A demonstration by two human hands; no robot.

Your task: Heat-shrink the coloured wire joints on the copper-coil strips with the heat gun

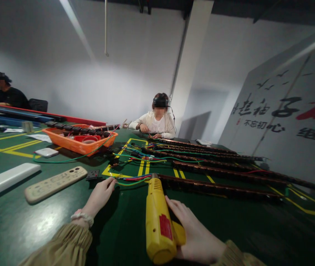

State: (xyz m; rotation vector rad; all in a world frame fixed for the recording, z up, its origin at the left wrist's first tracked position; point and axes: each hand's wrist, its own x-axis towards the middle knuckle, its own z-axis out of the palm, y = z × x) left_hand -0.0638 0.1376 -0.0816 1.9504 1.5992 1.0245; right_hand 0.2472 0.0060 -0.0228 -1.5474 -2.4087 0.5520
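My right hand [195,231] is wrapped round the handle of a yellow heat gun [154,225] with a red label. Its metal nozzle points away from me, close to a bundle of red, blue and green wires [135,178]. Those wires run to the near end of a long, dark copper-coloured bar [202,185]. At the other end of the bundle, my left hand [101,195] is closed in a pinch on the wires. Just beyond its fingers lies a small black socket [92,175].
Left of my hands are a beige power strip [56,183] and a white long case [9,180]. An orange basket [82,148] holds several black parts. More copper-coloured bars [229,172] with wires lie behind. A person [159,123] sits across the green table [52,229].
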